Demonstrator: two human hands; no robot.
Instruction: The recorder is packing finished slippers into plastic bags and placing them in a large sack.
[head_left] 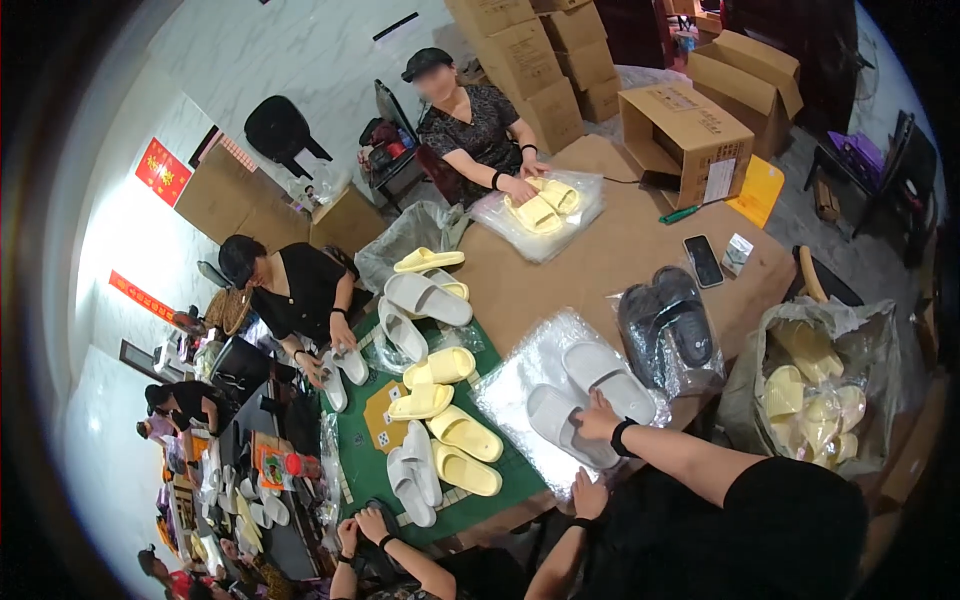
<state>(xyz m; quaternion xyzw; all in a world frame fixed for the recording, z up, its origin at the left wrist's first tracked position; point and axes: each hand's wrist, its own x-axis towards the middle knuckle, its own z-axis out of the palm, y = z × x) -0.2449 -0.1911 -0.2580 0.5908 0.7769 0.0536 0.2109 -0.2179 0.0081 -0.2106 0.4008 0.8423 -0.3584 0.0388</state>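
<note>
The grey slippers point(545, 407), laid on clear plastic point(515, 382) on the surface's point(520, 300) near side, are judged light, soft and best lifted by the straps point(622, 389); one is touched by the right hand's point(600, 418) fingers, the left hand's point(589, 496) are placed nearby, and neither opening nor grip can be determined.

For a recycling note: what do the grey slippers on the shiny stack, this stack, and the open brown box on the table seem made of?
Grey slippers: probably moulded foam or rubber, matte; smooth, thick shapes without visible stitching. Shiny stack: likely plastic film, glossy; crinkled bright reflections. Open brown box: apparently cardboard, matte; tan, flat panels with printing.
</note>
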